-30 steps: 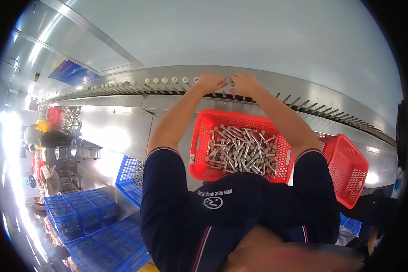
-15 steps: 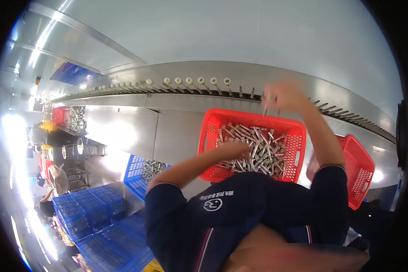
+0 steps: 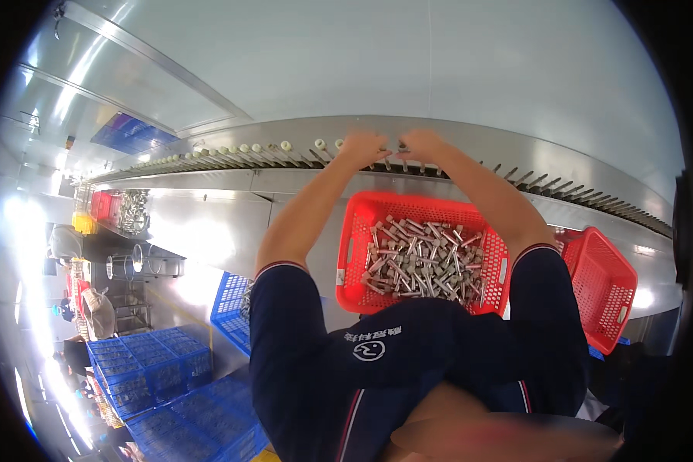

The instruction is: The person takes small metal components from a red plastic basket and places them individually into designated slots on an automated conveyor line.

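Both my hands are raised to a row of slim upright pins [image 3: 550, 185] along the back of the steel counter. My left hand [image 3: 364, 146] has its fingers closed at the pins; whatever is between them is too small to make out. Close on its right, my right hand [image 3: 423, 145] pinches a small grey metal part at a pin top. Pale round pieces [image 3: 286, 145] top many pins to the left, while those to the right look bare. Below my forearms, a red basket [image 3: 346, 254] holds a heap of bolt-like metal parts [image 3: 427, 258] with blocky heads.
A second red basket [image 3: 612, 289] stands at the right. On the left are a blue basket [image 3: 231, 308] and stacked blue crates [image 3: 150, 358]. A pale wall panel [image 3: 439, 61] rises behind the pins. Another person [image 3: 98, 312] is at the far left.
My left hand has left the heap of metal parts and risen to the pins. My right hand has moved left along the row, close to it. The pale-topped pins have shifted left.
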A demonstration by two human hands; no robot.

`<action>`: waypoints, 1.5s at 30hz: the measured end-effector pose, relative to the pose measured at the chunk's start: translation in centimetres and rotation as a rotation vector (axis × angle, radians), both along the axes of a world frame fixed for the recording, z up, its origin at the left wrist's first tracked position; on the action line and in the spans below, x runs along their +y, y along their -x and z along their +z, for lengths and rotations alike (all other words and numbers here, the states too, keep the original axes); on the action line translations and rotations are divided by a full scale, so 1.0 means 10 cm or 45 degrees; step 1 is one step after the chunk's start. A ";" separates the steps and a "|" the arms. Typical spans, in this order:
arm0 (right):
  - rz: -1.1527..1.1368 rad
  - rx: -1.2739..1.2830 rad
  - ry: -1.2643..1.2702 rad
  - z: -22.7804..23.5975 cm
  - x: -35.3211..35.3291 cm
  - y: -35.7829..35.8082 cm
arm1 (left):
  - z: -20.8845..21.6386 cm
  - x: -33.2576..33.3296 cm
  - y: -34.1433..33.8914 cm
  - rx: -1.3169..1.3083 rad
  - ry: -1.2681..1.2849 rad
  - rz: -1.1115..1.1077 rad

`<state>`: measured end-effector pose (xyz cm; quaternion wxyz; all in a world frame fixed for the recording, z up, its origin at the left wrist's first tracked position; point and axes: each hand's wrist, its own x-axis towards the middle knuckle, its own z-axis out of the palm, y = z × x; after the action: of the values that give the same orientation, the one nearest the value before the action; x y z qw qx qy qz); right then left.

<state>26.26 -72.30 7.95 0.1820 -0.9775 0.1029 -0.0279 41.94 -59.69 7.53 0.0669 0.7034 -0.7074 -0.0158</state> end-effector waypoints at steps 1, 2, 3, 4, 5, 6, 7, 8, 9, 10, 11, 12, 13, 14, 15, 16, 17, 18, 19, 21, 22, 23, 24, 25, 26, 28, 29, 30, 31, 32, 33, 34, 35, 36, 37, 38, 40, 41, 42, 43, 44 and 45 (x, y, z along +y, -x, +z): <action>-0.041 0.126 0.020 0.03 -0.01 0.01 | 0.01 -0.04 0.04 0.024 -0.319 0.087; -0.084 0.254 0.039 0.05 -0.02 0.04 | 0.02 -0.08 0.09 0.021 -0.316 0.084; -0.090 0.255 0.040 0.07 -0.08 0.11 | 0.01 -0.12 0.13 0.087 -0.319 0.055; -0.234 0.007 -0.338 0.28 -0.17 0.17 | 0.09 -0.18 0.12 0.146 -0.313 0.037; -0.391 -0.232 -0.724 0.50 -0.20 0.32 | 0.20 -0.20 0.19 0.153 -0.315 0.026; -0.335 -0.272 -0.648 0.82 -0.19 0.46 | 0.39 -0.17 0.27 0.253 -0.175 0.083; -0.260 -0.317 -0.567 1.14 -0.17 0.54 | 0.62 -0.13 0.29 0.344 -0.026 0.156; -0.230 -0.029 -0.629 1.31 -0.03 0.69 | 0.88 -0.01 0.40 0.360 -0.131 0.146; -0.179 0.262 -0.689 1.33 0.20 0.85 | 1.00 0.19 0.51 0.375 -0.240 0.149; -0.007 0.373 -0.446 1.23 0.39 0.99 | 0.86 0.34 0.62 0.387 -0.342 0.034; 0.160 0.481 -0.200 1.05 0.55 1.17 | 0.61 0.52 0.80 0.403 -0.443 -0.086; 0.218 0.565 -0.354 0.65 0.67 1.41 | 0.35 0.74 1.02 0.446 -0.280 -0.261; 0.273 0.647 -0.509 0.20 0.72 1.58 | 0.09 0.90 1.15 0.485 -0.116 -0.437; 0.272 0.649 -0.517 -0.06 0.71 1.65 | -0.10 0.95 1.11 0.490 -0.122 -0.438; 0.256 0.534 -0.395 -0.29 0.71 1.69 | -0.26 0.97 1.02 0.514 -0.170 -0.249; 0.241 0.420 -0.270 -0.39 0.70 1.70 | -0.35 0.96 0.92 0.535 -0.214 -0.056; 0.127 0.402 -0.384 -0.20 0.70 1.51 | -0.37 0.93 0.71 0.353 -0.046 0.053; 0.015 0.379 -0.493 0.03 0.67 1.21 | -0.33 0.88 0.43 0.162 0.125 0.164; 0.034 0.128 -0.290 0.06 0.60 1.05 | -0.20 0.80 0.23 0.095 0.118 0.256; -0.003 -0.270 -0.003 0.12 0.48 0.59 | -0.03 0.66 -0.19 -0.002 0.136 0.367; -0.069 -0.409 0.067 0.08 0.47 0.34 | -0.10 0.64 -0.40 -0.015 0.177 0.287; -0.060 -0.422 0.074 0.04 0.40 0.14 | -0.14 0.59 -0.53 -0.024 0.213 0.204; -0.066 -0.228 0.068 -0.01 0.35 0.01 | -0.12 0.51 -0.55 -0.036 0.222 0.198; -0.067 -0.028 0.047 -0.08 0.31 -0.13 | -0.13 0.43 -0.56 -0.141 -0.042 0.115; -0.064 -0.034 0.037 -0.22 0.21 -0.18 | -0.14 0.37 -0.56 -0.244 -0.309 0.033; -0.062 -0.101 -0.423 -0.46 -0.03 -0.14 | -0.16 0.20 -0.53 -0.180 -0.269 0.035; -0.140 -0.122 -0.571 -0.27 0.02 -0.13 | -0.12 0.18 -0.52 -0.112 -0.224 0.062; -0.222 -0.138 -0.717 -0.04 0.00 -0.07 | -0.08 0.20 -0.53 -0.115 -0.226 0.080; -0.308 -0.259 -0.876 0.32 -0.10 0.02 | 0.07 0.11 -0.42 -0.084 -0.198 0.150; -0.406 -0.377 -1.043 0.69 -0.16 0.17 | 0.24 0.09 -0.26 -0.045 -0.182 0.212; -0.342 -0.426 -1.066 1.03 -0.15 0.37 | 0.48 0.14 -0.10 -0.033 -0.195 0.202; -0.265 -0.475 -1.096 1.22 -0.08 0.50 | 0.77 0.22 0.02 0.199 -0.151 0.234; -0.210 -0.240 -0.903 1.21 0.02 0.65 | 0.91 0.34 0.11 0.426 -0.097 0.264; -0.143 -0.010 -0.704 1.14 0.12 0.81 | 0.79 0.52 0.22 0.426 -0.124 0.098; -0.027 0.061 -0.647 0.98 0.26 0.93 | 0.61 0.73 0.39 0.422 -0.152 -0.057; 0.079 0.136 -0.587 0.72 0.43 1.10 | 0.42 0.92 0.66 0.517 -0.284 -0.117; 0.198 0.197 -0.384 -0.42 0.69 1.69 | 0.04 1.07 1.09 0.621 -0.412 -0.219; 0.274 0.174 -0.048 -0.71 0.83 1.88 | -0.14 1.18 1.17 0.571 -0.195 -0.199; 0.282 0.172 -0.050 -0.80 0.89 1.94 | -0.30 1.25 1.16 0.515 0.024 -0.180; 0.205 0.316 -0.223 -0.86 0.92 1.94 | -0.44 1.23 0.98 0.438 0.010 -0.012; 0.127 0.462 -0.402 -0.89 0.95 1.93 | -0.51 1.19 0.76 0.363 -0.009 0.158; 0.131 0.465 -0.405 -0.86 0.96 1.84 | -0.48 1.14 0.52 0.260 0.169 0.250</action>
<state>7.86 -62.69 -0.62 0.3133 -0.9293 0.0872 0.1750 36.70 -48.25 2.74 0.1860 0.7581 -0.6241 -0.0339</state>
